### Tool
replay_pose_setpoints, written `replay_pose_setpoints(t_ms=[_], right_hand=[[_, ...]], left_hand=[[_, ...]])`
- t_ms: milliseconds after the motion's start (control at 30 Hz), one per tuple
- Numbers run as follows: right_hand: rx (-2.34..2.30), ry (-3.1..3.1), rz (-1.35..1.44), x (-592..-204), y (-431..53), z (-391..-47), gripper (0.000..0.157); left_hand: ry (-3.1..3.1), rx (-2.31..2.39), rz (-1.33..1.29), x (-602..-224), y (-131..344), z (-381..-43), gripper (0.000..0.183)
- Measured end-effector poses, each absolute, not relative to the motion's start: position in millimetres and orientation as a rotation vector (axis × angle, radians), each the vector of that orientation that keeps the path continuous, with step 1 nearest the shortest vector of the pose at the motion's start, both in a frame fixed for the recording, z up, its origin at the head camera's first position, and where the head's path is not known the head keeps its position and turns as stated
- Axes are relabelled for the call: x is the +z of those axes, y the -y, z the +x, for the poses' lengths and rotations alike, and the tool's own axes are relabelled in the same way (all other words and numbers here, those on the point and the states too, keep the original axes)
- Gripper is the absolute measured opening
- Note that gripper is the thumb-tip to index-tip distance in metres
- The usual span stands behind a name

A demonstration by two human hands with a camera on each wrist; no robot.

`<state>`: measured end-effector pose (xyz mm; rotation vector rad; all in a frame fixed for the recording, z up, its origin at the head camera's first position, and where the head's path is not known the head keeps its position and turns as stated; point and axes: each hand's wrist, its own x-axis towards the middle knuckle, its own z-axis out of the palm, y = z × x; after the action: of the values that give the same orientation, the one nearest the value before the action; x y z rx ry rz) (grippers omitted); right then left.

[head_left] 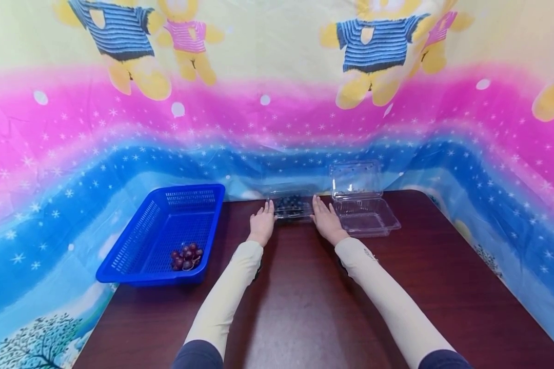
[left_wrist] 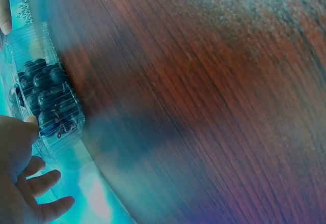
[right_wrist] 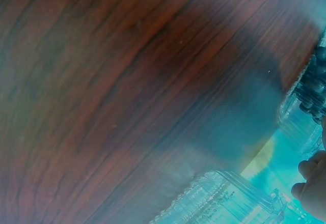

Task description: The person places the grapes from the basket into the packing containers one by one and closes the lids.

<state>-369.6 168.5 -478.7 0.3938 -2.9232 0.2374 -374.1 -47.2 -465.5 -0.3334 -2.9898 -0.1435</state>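
Note:
A clear plastic clamshell box (head_left: 293, 215) with dark grapes (head_left: 290, 201) in it sits at the table's far edge. At its left end is my left hand (head_left: 262, 224), fingers extended; in the left wrist view this hand (left_wrist: 23, 175) has its thumb against the box and the other fingers spread. My right hand (head_left: 327, 221) is at the right end, fingers pointing forward. Clear plastic lies over the grapes, but whether the lid is fastened I cannot tell. Only part of the right hand (right_wrist: 315, 183) shows in the right wrist view.
Right of the right hand stands a second clear clamshell box (head_left: 367, 218), its lid (head_left: 356, 179) raised. On the left is a blue plastic basket (head_left: 166, 230) with a small bunch of red grapes (head_left: 186, 256). A printed cloth (head_left: 268, 128) hangs behind the brown table (head_left: 300, 307).

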Motion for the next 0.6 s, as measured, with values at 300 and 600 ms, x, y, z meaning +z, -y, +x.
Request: replay_pose_setpoints(t_ms=[300,600], right_hand=[[0.235,2.887,0.401,-482.3,-166.6,-368.7,0.062],[0.247,2.888,0.415,-476.9,-169.8,-370.8,0.062]], left_hand=[[2.989,-0.135,-0.311,-467.6,47.6,-370.5,0.059],[2.955,-0.163,-0.339,-462.5,50.6,-371.8,0.057]])
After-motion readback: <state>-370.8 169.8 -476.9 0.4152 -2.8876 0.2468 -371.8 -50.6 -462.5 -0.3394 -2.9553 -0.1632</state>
